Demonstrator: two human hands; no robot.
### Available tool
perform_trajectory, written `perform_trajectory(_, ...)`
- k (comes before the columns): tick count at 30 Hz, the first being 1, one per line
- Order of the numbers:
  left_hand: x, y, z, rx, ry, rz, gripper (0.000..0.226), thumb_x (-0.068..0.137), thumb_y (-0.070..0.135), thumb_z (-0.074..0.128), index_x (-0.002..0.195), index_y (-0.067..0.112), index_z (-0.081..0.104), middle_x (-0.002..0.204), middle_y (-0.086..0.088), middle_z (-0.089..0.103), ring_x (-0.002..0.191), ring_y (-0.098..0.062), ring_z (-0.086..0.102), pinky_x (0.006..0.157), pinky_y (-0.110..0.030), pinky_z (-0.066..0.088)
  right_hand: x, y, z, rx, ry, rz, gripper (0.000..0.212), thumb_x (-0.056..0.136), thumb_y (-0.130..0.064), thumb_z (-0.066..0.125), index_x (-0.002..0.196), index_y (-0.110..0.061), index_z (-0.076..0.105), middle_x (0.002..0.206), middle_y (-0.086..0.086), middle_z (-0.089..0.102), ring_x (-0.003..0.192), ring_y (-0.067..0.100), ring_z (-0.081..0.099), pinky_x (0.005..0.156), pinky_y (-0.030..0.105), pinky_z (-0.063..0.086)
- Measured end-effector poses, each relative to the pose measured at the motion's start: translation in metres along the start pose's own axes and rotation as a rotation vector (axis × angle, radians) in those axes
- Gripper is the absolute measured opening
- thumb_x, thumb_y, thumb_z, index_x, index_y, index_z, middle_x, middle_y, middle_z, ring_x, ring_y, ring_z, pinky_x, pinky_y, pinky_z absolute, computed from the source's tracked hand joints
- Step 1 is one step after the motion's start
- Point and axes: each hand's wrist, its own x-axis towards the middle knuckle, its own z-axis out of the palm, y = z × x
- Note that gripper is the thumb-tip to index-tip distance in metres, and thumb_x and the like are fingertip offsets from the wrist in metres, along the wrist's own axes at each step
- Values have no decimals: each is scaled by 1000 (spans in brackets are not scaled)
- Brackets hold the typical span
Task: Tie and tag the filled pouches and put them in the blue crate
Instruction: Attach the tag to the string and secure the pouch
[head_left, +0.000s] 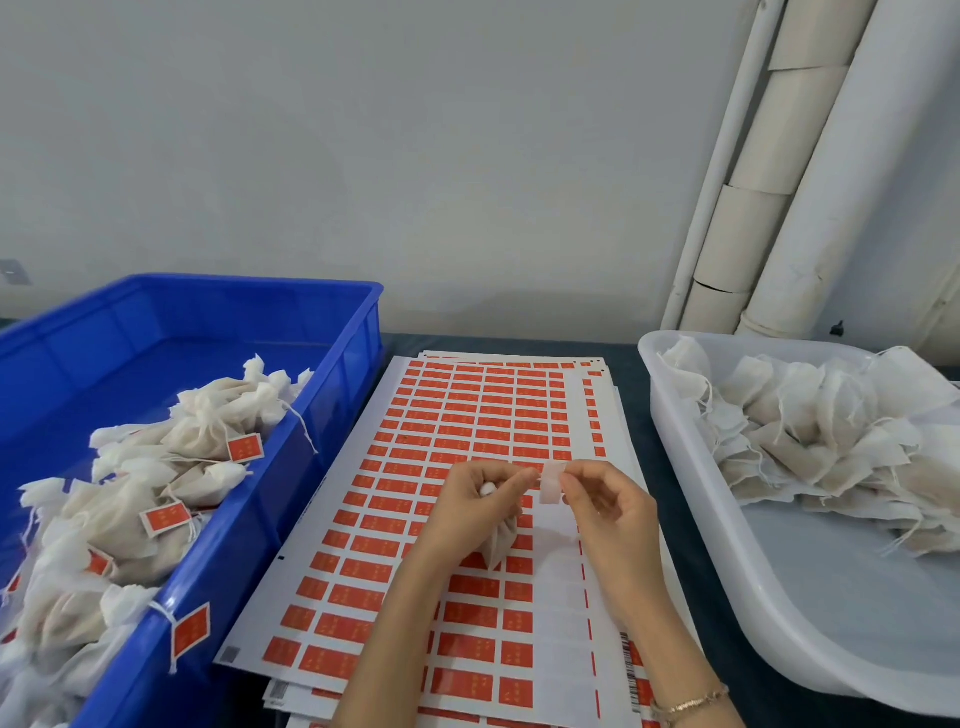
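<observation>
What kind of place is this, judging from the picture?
Probably a small packing workstation: a blue crate of tagged pouches, stacked sheets of red labels, and a white tub of untagged pouches.

This is a small packing workroom, set up as a hand-assembly bench. A dark table top (631, 384) against a bare pale grey wall (415, 156) carries bulk containers: a blue rectangular plastic crate (358, 353) heaped with tied white fabric pouches bearing orange-red tags (208, 431), a translucent white plastic tub (831, 623) piled with untagged white fabric pouches (810, 431), and a stack of printed sheets of orange-red labels (483, 410). Up the corner run wrapped white utility pipes (831, 208).
</observation>
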Motion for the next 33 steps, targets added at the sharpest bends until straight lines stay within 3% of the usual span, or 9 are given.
perform_trajectory(6,2,-3,0,59,46,-35,20,90,38,62,73,30,69,54,13,63,54,0,61,51,-5,44,-3,-2,2,-90,-19,-124,12,86,-26,66,96,-34,65,99,-21,67,93,-6,59,75,2,45)
perform_trajectory(13,1,0,-2,65,40,-59,31,92,37,60,64,25,64,50,13,60,51,0,60,50,-5,43,-7,-4,3,-185,-28,-286,17,83,-29,65,95,-40,60,101,-27,61,99,-3,57,80,2,44)
perform_trajectory(16,0,2,-3,56,29,-63,34,92,37,60,60,26,62,48,12,59,49,0,59,50,-5,42,-8,-5,2,-205,-36,-325,16,82,-33,61,95,-43,58,101,-30,57,92,2,62,79,0,43)
perform_trajectory(33,0,3,-7,-46,-34,-223,36,90,40,62,57,25,61,50,3,54,46,-4,50,53,-14,43,-7,9,2,-362,-108,-434,18,85,-31,59,99,-29,69,106,-22,56,95,-8,56,85,-4,36)
